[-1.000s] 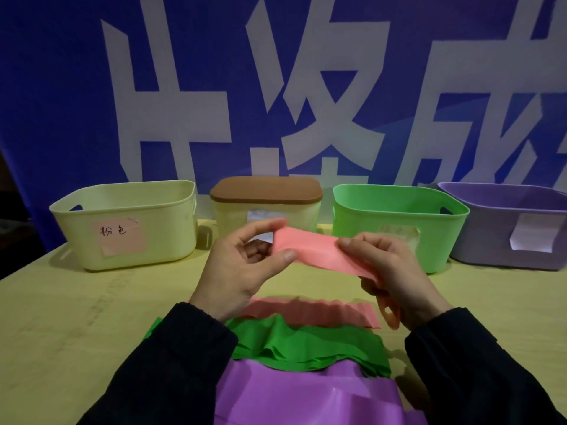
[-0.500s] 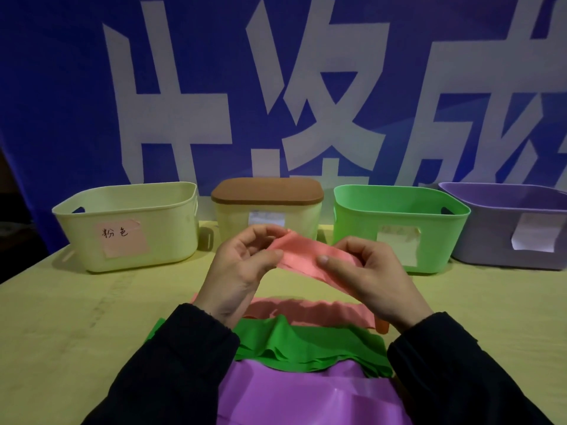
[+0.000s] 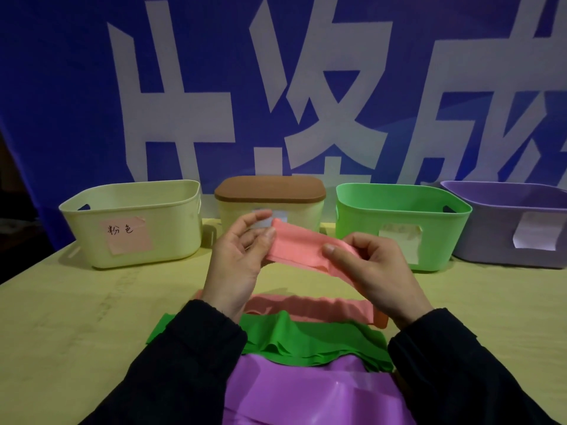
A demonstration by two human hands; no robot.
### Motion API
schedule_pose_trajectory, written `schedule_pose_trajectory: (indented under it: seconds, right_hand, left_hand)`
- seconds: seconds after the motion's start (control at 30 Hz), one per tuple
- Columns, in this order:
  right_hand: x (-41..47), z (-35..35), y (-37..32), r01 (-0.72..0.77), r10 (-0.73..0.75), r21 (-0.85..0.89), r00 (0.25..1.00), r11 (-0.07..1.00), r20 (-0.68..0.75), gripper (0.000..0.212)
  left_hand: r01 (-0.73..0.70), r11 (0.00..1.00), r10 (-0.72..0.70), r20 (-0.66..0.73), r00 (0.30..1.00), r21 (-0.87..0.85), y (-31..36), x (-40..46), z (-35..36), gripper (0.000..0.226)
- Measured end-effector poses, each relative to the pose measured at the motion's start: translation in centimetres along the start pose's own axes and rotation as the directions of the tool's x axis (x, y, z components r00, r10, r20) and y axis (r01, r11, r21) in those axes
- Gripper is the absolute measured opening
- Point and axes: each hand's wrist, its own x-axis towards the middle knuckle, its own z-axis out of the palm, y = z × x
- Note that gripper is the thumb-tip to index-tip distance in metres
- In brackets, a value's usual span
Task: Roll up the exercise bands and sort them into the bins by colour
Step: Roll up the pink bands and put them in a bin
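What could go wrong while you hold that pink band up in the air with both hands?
The pink band is held only by pinches from the left hand and right hand, so a loose grip might let it spring open or drop. Its tail trails down to the green band and purple band, so it might drag them.

From my remote seat I see a pale yellow-green table point(image 3: 76, 317) filling the lower view, its surface matte with faint scuffs. Behind it hangs a deep blue banner point(image 3: 61, 87) with large white characters point(image 3: 322, 102), covering the whole back. At far left a dark gap point(image 3: 12, 216) shows beside the banner's edge. The lighting is dim and cool.
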Motion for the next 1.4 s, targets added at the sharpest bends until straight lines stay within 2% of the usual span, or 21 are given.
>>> schedule_pose_trajectory:
  seconds: [0.1,0.2,0.33,0.5,0.63,0.73,0.87,1.03,1.2,1.27,1.4]
  right_hand:
    - [-0.1,0.0,0.0,0.015,-0.016,-0.017,1.000,1.000,-0.012,0.022]
    - [0.0,0.0,0.1,0.008,-0.008,-0.019,1.000,1.000,-0.021,0.022]
    - [-0.1,0.0,0.2,0.016,-0.017,-0.019,0.999,1.000,-0.031,0.023]
    - [-0.1,0.1,0.1,0.031,-0.031,-0.021,0.999,0.999,-0.024,0.021]
    - [-0.1,0.3,0.4,0.044,-0.044,-0.027,0.999,0.999,-0.004,0.022]
    - [-0.1,0.4,0.5,0.030,-0.031,-0.055,1.000,0.998,-0.006,0.021]
    - [0.2,0.3,0.8,0.035,-0.037,-0.065,0.999,0.997,-0.029,0.020]
    - [0.1,0.3,0.8,0.041,-0.046,-0.099,0.998,0.994,-0.050,0.021]
    - [0.2,0.3,0.6,0.063,-0.063,-0.110,0.998,0.992,0.007,0.017]
    - [0.0,0.4,0.6,0.065,-0.062,-0.094,0.997,0.993,0.035,0.016]
    - [-0.3,0.2,-0.2,0.064,-0.066,-0.107,0.998,0.992,-0.014,0.021]
  left_hand:
    - [-0.039,0.993,0.036,0.031,0.999,0.110,-0.2,-0.1,-0.1,0.030]
    - [-0.034,0.998,0.032,0.051,0.998,0.055,0.0,0.0,-0.2,0.018]
    - [-0.003,1.000,0.004,0.055,0.998,-0.008,-0.2,0.1,-0.2,0.039]
    - [-0.008,0.999,0.005,0.064,0.998,0.051,-0.1,0.0,-0.2,0.020]
    - [-0.010,0.996,0.004,0.069,0.998,0.087,-0.3,-0.1,0.1,0.028]
    - [-0.007,0.996,0.001,0.077,0.997,0.090,-0.3,-0.2,0.1,0.019]
    - [-0.004,0.990,-0.005,0.067,0.998,0.138,-0.4,0.0,0.1,0.025]
    - [-0.030,0.980,0.023,0.037,0.999,0.198,-0.6,0.2,-0.5,0.014]
    - [-0.088,0.963,0.062,0.111,0.992,0.253,-0.9,0.1,-0.1,0.030]
    - [-0.091,0.970,0.068,0.105,0.992,0.225,-0.9,0.1,-0.3,0.030]
    - [-0.061,0.974,0.041,0.093,0.995,0.220,-0.4,0.0,-0.3,0.026]
